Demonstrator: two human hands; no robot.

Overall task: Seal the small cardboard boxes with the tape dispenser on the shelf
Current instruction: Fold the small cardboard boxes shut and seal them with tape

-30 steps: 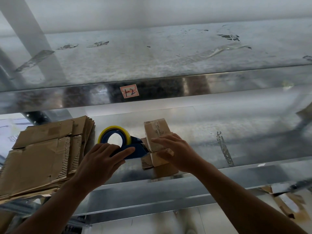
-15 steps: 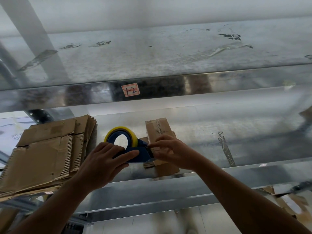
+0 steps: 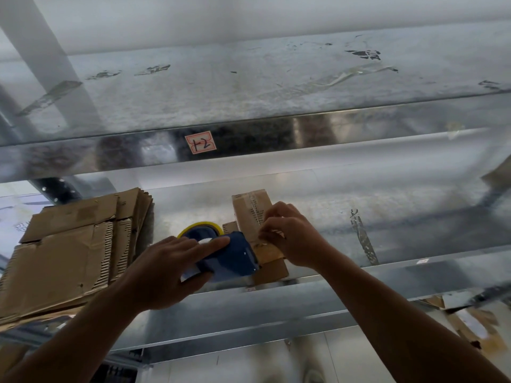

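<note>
Evidently the taping is under way on the lower galvanised metal shelf (image 3: pixel 414 261), which serves as the work surface. The left hand (image 3: pixel 166 272) grips the blue plastic tape dispenser (image 3: pixel 232 258), thumb beneath and fingers wrapped over it, with the forefinger laid straight along the top, probably to steer it and press it down. The dispenser's front end touches the near face of the small brown cardboard box (image 3: pixel 250 208), which sits close to the shelf's front edge, so the tape can run onto the seam. The right hand (image 3: pixel 293 239) clamps its bent fingers on that box's right side. I judge it is bracing the box so it does not slide under the dispenser's push. Whether it also pins a tape end is too fine to tell.

By count, there are two hands, one dispenser and one yellow-rimmed roll of tape (image 3: pixel 199 225) mounted on it. One box is plainly visible. A lower brown cardboard piece (image 3: pixel 272 268) in front of it may be a flap or a second box. One stack of flattened corrugated cardboard sheets (image 3: pixel 69 250) lies at the left, within reach, with too many sheets to count. One red-edged paper label (image 3: pixel 200 142) marked "12" sticks on the upper shelf's lip.
</note>
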